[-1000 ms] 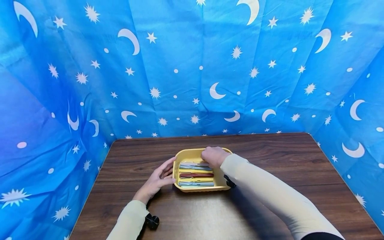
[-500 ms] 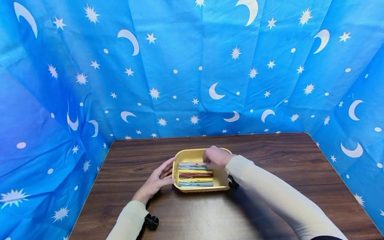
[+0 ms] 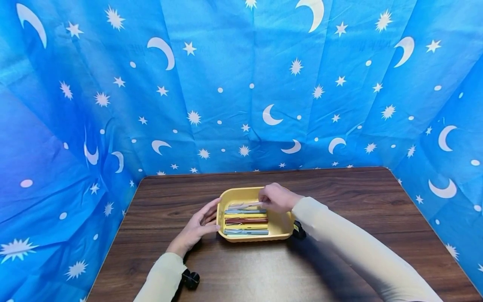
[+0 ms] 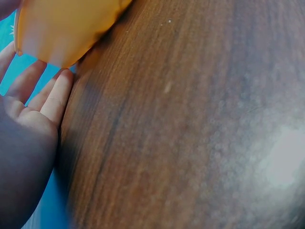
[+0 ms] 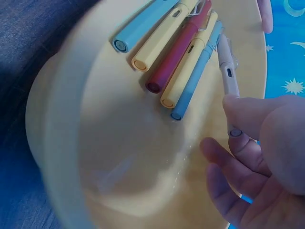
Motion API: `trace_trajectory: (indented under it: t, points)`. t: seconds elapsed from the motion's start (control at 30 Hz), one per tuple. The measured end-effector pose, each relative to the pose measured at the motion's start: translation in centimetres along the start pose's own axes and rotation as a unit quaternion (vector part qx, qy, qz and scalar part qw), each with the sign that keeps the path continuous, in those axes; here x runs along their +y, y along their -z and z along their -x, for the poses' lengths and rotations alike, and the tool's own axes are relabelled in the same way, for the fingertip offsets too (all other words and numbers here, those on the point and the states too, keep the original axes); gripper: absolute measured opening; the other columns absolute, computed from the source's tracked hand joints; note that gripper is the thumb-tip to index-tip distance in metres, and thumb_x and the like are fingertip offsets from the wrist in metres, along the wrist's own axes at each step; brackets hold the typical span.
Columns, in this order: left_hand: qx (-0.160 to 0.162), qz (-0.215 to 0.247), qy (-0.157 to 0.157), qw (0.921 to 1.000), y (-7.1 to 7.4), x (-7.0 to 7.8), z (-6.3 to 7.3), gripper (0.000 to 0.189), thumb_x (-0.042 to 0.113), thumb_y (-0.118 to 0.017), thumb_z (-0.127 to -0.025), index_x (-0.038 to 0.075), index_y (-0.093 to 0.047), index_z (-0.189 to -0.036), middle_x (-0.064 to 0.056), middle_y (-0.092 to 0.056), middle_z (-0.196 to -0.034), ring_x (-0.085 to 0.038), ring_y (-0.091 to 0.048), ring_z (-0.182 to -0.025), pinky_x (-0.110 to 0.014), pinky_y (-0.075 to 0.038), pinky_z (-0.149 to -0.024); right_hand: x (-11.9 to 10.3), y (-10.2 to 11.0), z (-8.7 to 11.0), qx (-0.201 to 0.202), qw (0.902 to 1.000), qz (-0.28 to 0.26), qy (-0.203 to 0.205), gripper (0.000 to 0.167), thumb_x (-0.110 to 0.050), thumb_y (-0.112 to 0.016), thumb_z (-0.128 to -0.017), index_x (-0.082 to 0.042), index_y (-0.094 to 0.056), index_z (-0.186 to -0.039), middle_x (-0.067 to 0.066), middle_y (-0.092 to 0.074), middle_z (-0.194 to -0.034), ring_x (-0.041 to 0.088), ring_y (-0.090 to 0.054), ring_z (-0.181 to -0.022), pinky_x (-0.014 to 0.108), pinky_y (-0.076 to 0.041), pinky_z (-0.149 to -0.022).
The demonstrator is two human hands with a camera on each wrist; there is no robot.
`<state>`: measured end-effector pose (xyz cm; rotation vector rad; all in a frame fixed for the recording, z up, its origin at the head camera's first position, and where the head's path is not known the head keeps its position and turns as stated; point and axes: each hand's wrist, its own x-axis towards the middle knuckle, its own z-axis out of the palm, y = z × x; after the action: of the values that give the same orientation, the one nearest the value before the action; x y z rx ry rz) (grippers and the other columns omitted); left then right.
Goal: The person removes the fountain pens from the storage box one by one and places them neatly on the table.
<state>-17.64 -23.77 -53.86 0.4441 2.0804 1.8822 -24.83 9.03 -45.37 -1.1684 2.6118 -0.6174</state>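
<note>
A yellow plastic basket (image 3: pixel 254 239) stands on the table. At its left wall is my left hand (image 3: pixel 194 230), fingers extended and touching the outside. My right hand (image 3: pixel 277 197) reaches in at the back right. Between thumb and fingers it pinches the end of a pale pink pen (image 5: pixel 230 83); that pen's far end, with the clip, points left. Beside it lie several pens in a row: a blue pen (image 5: pixel 194 85), a yellow pen (image 5: pixel 188 69), a dark red pen (image 5: pixel 174 57), another yellow pen (image 5: pixel 159 43) and a light blue pen (image 5: pixel 143 28).
The dark wood-grain table (image 3: pixel 241 272) spreads around the basket. Blue cloth (image 3: pixel 226 84) with moons and stars hangs behind and at both sides. A black wrist camera (image 3: pixel 191 279) sits under the left cuff.
My right hand has drawn back a little to the right, pulling the pale pink pen with it and tilting it off the row. The left hand and basket stay put.
</note>
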Motion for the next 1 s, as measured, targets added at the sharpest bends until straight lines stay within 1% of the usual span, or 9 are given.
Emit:
trace_trajectory:
  t: [0.07,0.17,0.27,0.33,0.47,0.57,0.7,0.9,1.0]
  points:
    - [-0.001,0.003,0.001,1.0000,0.0,0.0,0.0,0.085,0.004,-0.073,-0.096,0.023,-0.031,-0.167,-0.013,-0.029,-0.172,-0.037,-0.030,-0.156,-0.038,-0.037,-0.122,0.1,0.1,0.3,0.005,1.0000,-0.006,-0.002,0.010,-0.007,-0.071,-0.100,-0.004,-0.076,-0.092,-0.002,-0.069,-0.081,0.009,-0.054,-0.070,0.024,-0.052,-0.068]
    - [-0.001,0.009,0.001,1.0000,0.0,0.0,0.0,0.085,0.004,-0.073,-0.095,0.022,-0.031,-0.167,-0.014,-0.028,-0.172,-0.039,-0.029,-0.156,-0.028,-0.042,-0.117,0.2,0.2,0.7,0.021,0.9998,-0.004,0.001,0.009,-0.010,-0.071,-0.101,-0.004,-0.076,-0.095,-0.002,-0.069,-0.085,0.011,-0.056,-0.076,0.025,-0.054,-0.073]
    - [-0.003,0.014,-0.001,0.9999,0.0,0.0,0.0,0.085,0.002,-0.073,-0.095,0.022,-0.031,-0.167,-0.015,-0.027,-0.172,-0.040,-0.029,-0.156,-0.018,-0.045,-0.111,0.5,0.4,1.3,0.048,0.9988,0.009,0.007,0.007,-0.010,-0.072,-0.100,-0.005,-0.076,-0.097,-0.002,-0.069,-0.088,0.013,-0.057,-0.083,0.028,-0.055,-0.077]
    - [-0.004,0.013,-0.003,0.9999,0.0,-0.1,0.0,0.085,0.003,-0.073,-0.095,0.022,-0.031,-0.167,-0.015,-0.027,-0.172,-0.040,-0.029,-0.156,-0.017,-0.044,-0.111,0.7,0.5,1.7,0.070,0.9974,0.012,0.008,0.005,-0.009,-0.073,-0.099,-0.006,-0.077,-0.098,-0.001,-0.068,-0.091,0.015,-0.058,-0.087,0.028,-0.056,-0.079]
    - [-0.005,0.011,-0.005,0.9999,0.1,-0.2,-0.1,0.085,0.003,-0.073,-0.095,0.022,-0.031,-0.167,-0.015,-0.028,-0.172,-0.040,-0.029,-0.156,-0.017,-0.044,-0.111,0.8,0.9,2.6,0.107,0.9942,-0.004,0.014,0.004,-0.009,-0.073,-0.099,-0.006,-0.077,-0.098,0.000,-0.067,-0.091,0.017,-0.060,-0.087,0.029,-0.055,-0.077]
    - [-0.005,0.010,-0.005,0.9999,0.1,-0.2,-0.1,0.085,0.003,-0.073,-0.096,0.022,-0.031,-0.167,-0.015,-0.028,-0.172,-0.040,-0.029,-0.156,-0.018,-0.045,-0.110,0.8,1.3,3.3,0.127,0.9916,-0.021,0.015,0.006,-0.010,-0.072,-0.100,-0.005,-0.076,-0.098,-0.001,-0.069,-0.090,0.016,-0.060,-0.084,0.034,-0.056,-0.076]
    - [-0.003,0.010,-0.004,0.9999,0.1,-0.2,-0.1,0.085,0.004,-0.073,-0.096,0.024,-0.032,-0.166,-0.014,-0.028,-0.172,-0.040,-0.029,-0.156,-0.018,-0.045,-0.110,1.0,1.8,4.3,0.146,0.9875,-0.057,-0.014,0.006,-0.011,-0.072,-0.100,-0.008,-0.077,-0.100,-0.002,-0.071,-0.093,0.014,-0.060,-0.084,0.041,-0.058,-0.077]
    - [-0.005,0.008,-0.006,0.9999,0.1,-0.2,-0.1,0.084,0.003,-0.073,-0.096,0.024,-0.032,-0.166,-0.014,-0.029,-0.172,-0.039,-0.029,-0.156,-0.020,-0.044,-0.112,1.7,2.5,6.0,0.184,0.9753,-0.114,-0.043,0.006,-0.015,-0.075,-0.099,-0.015,-0.079,-0.104,-0.005,-0.075,-0.099,0.013,-0.063,-0.085,0.029,-0.057,-0.072]
    - [-0.005,0.003,-0.008,0.9999,0.2,-0.1,0.0,0.084,0.004,-0.072,-0.096,0.024,-0.032,-0.166,-0.013,-0.030,-0.171,-0.038,-0.030,-0.156,-0.030,-0.041,-0.119,2.2,2.8,6.8,0.207,0.9672,-0.140,-0.044,0.008,-0.016,-0.077,-0.098,-0.017,-0.081,-0.105,-0.005,-0.077,-0.100,0.013,-0.066,-0.085,0.028,-0.059,-0.073]
